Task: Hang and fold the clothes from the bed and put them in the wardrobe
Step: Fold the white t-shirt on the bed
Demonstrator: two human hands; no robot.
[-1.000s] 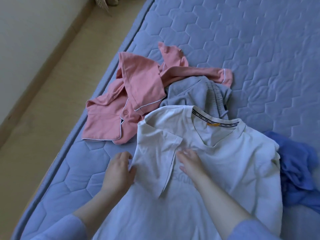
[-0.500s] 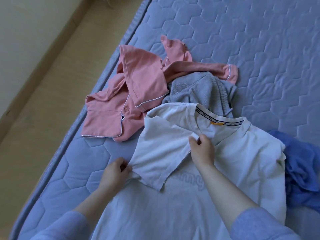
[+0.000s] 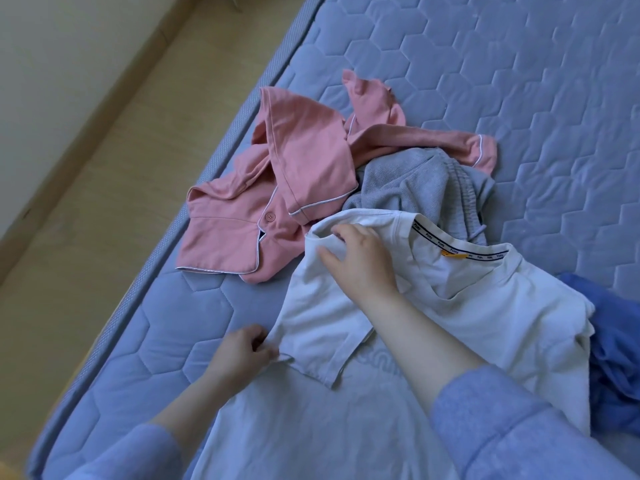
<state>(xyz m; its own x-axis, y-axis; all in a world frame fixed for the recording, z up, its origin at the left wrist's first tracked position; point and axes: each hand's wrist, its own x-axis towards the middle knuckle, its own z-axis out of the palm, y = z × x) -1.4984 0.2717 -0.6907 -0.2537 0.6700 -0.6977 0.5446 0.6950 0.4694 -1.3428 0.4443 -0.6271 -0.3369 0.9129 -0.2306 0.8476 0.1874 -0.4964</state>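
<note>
A white T-shirt (image 3: 485, 306) lies face up on the blue quilted mattress (image 3: 519, 81), its left sleeve folded in over the chest. My left hand (image 3: 242, 351) pinches the shirt's left edge at the fold near the armpit. My right hand (image 3: 360, 258) rests on the left shoulder of the shirt, fingers spread and bent over the fabric at the shoulder fold. A pink pyjama top (image 3: 294, 188) lies crumpled beyond the shirt. A grey garment (image 3: 422, 181) is bunched beside it, partly under the shirt's collar.
A blue garment (image 3: 616, 334) lies crumpled at the right edge, touching the white shirt. The mattress edge (image 3: 145, 296) runs diagonally on the left, with wooden floor (image 3: 86, 202) and a pale wall beyond it.
My right hand has moved from the sleeve's hem near the collar up and left onto the shoulder. My left hand has kept its pinch on the shirt's edge.
</note>
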